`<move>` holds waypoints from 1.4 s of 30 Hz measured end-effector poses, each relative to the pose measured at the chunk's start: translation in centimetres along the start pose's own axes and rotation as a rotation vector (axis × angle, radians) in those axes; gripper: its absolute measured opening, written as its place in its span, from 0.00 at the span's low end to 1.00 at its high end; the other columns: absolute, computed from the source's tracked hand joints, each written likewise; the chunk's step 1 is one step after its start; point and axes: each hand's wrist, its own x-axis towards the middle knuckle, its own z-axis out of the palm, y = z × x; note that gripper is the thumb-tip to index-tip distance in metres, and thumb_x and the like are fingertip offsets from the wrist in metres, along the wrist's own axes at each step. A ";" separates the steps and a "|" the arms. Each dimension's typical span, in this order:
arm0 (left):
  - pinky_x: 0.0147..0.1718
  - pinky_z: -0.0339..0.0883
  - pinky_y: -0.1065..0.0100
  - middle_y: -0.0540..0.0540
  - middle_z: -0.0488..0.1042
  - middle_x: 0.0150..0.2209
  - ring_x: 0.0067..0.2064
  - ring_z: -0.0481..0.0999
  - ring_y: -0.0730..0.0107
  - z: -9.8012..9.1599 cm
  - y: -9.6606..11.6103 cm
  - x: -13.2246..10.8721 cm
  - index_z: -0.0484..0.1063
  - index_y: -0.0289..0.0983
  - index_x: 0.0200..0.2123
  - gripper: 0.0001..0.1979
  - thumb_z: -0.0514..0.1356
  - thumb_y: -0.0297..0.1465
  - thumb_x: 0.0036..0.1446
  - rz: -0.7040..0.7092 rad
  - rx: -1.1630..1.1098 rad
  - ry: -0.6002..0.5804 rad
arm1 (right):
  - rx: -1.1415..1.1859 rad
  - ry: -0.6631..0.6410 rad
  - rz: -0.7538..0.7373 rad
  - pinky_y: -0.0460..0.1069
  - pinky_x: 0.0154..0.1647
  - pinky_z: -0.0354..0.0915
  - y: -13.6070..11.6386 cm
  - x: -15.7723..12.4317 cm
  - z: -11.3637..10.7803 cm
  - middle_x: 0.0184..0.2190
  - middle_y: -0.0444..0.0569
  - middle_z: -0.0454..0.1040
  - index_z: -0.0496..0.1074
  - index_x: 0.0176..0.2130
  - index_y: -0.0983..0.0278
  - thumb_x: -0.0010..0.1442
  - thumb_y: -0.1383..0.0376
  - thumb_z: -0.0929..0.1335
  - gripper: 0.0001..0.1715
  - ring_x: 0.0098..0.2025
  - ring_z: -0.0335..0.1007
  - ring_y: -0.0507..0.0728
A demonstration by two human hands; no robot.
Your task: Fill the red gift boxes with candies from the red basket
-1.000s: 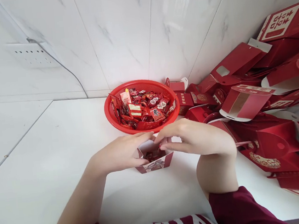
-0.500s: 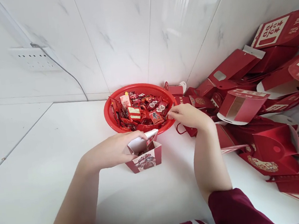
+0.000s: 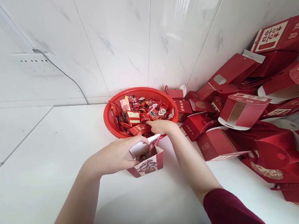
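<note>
My left hand [image 3: 114, 157] grips the left side of a small open carton box [image 3: 147, 165], red and white with a printed picture, its flap standing up at the back. A few small wrapped sweets show inside it. Just behind the box is a red plastic basket [image 3: 108, 120] heaped with red-wrapped sweets [image 3: 153, 113]. My right hand [image 3: 163, 126] reaches over the basket's front rim, fingers pinched together at the end of a long red packet [image 3: 140, 129]. Its fingertips are partly hidden among the wrappers.
Many red gift boxes [image 3: 245, 110] lie piled on the right of the white table [image 3: 50, 165], some reaching close to the basket. A tiled wall [image 3: 120, 40] stands behind, with a socket strip [image 3: 36, 63] and a grey cable [image 3: 67, 75] at the left.
My right hand has moved left from the basket's right rim to its front middle, where a long red packet now shows. The left hand keeps its grip on the box.
</note>
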 end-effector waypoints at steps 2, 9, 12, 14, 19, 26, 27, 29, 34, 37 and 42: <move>0.33 0.73 0.66 0.49 0.75 0.52 0.44 0.81 0.58 0.1 0.0 0.0 0.68 0.48 0.52 0.22 0.58 0.31 0.52 0.002 -0.042 -0.010 | 0.012 -0.022 -0.025 0.50 0.36 0.67 0.3 0.0 0.0 0.51 0.61 0.77 0.62 0.64 0.67 0.62 0.65 0.63 0.31 0.43 0.78 0.63; 0.32 0.72 0.68 0.46 0.75 0.52 0.44 0.81 0.59 0.4 -0.4 0.1 0.65 0.45 0.55 0.24 0.58 0.30 0.52 0.028 -0.026 0.020 | 0.013 -0.053 -0.034 0.51 0.35 0.68 0.0 1.2 0.0 0.49 0.63 0.78 0.69 0.56 0.70 0.50 0.59 0.74 0.36 0.44 0.77 0.67; 0.32 0.73 0.67 0.47 0.75 0.53 0.43 0.81 0.59 0.3 -0.5 0.2 0.66 0.46 0.54 0.24 0.58 0.31 0.52 0.031 -0.020 0.006 | 0.029 -0.055 -0.034 0.52 0.33 0.67 -0.2 1.7 0.1 0.43 0.63 0.80 0.74 0.48 0.70 0.48 0.61 0.75 0.28 0.39 0.78 0.67; 0.32 0.73 0.67 0.47 0.75 0.52 0.44 0.81 0.58 0.2 -0.4 0.3 0.67 0.47 0.53 0.23 0.58 0.31 0.52 0.033 0.003 0.011 | 0.064 -0.025 -0.065 0.51 0.33 0.67 -0.2 1.8 0.1 0.40 0.61 0.81 0.76 0.44 0.70 0.46 0.64 0.76 0.24 0.38 0.78 0.66; 0.33 0.73 0.67 0.48 0.76 0.51 0.45 0.81 0.56 0.0 -0.3 0.3 0.68 0.46 0.53 0.23 0.59 0.32 0.51 0.006 0.065 0.034 | 0.252 0.212 -0.218 0.48 0.43 0.68 0.7 1.2 0.3 0.48 0.53 0.79 0.72 0.52 0.65 0.54 0.63 0.74 0.26 0.46 0.76 0.59; 0.31 0.72 0.67 0.48 0.76 0.50 0.44 0.81 0.57 0.2 -0.4 0.2 0.69 0.47 0.52 0.22 0.58 0.32 0.51 -0.033 0.021 0.030 | 0.829 0.488 -0.180 0.48 0.34 0.68 2.3 1.3 0.6 0.31 0.48 0.79 0.77 0.40 0.67 0.54 0.46 0.73 0.27 0.32 0.74 0.56; 0.31 0.72 0.68 0.48 0.76 0.50 0.44 0.81 0.57 0.2 -0.4 0.2 0.68 0.47 0.52 0.22 0.58 0.32 0.51 -0.038 0.015 0.026 | 0.891 0.508 -0.153 0.47 0.32 0.68 2.4 1.5 0.7 0.29 0.47 0.78 0.77 0.39 0.66 0.52 0.48 0.74 0.26 0.30 0.74 0.56; 0.32 0.71 0.68 0.48 0.76 0.50 0.44 0.81 0.57 0.2 -0.4 0.2 0.68 0.47 0.52 0.23 0.58 0.32 0.51 -0.044 0.024 0.021 | 0.980 0.552 -0.107 0.46 0.28 0.67 2.5 1.9 1.0 0.30 0.47 0.78 0.74 0.44 0.66 0.51 0.52 0.75 0.26 0.28 0.73 0.54; 0.35 0.72 0.66 0.49 0.77 0.48 0.43 0.81 0.58 0.1 -0.3 0.2 0.68 0.48 0.54 0.24 0.58 0.33 0.51 -0.039 0.076 0.024 | 1.062 0.636 -0.054 0.45 0.24 0.67 2.5 2.5 1.3 0.35 0.47 0.76 0.58 0.60 0.64 0.59 0.60 0.70 0.34 0.25 0.71 0.51; 0.34 0.71 0.67 0.48 0.77 0.47 0.42 0.81 0.58 0.0 -0.2 0.1 0.68 0.47 0.54 0.24 0.57 0.32 0.52 -0.031 0.093 0.017 | 1.089 0.631 -0.094 0.44 0.26 0.68 2.4 2.4 1.2 0.38 0.48 0.76 0.56 0.61 0.64 0.61 0.62 0.67 0.32 0.27 0.73 0.51; 0.32 0.70 0.68 0.48 0.77 0.46 0.41 0.81 0.59 -0.1 -0.2 0.1 0.68 0.46 0.54 0.23 0.57 0.32 0.52 0.015 0.124 0.030 | 1.079 0.623 -0.176 0.45 0.34 0.71 2.4 2.2 0.9 0.55 0.56 0.73 0.49 0.66 0.64 0.63 0.67 0.62 0.35 0.41 0.77 0.54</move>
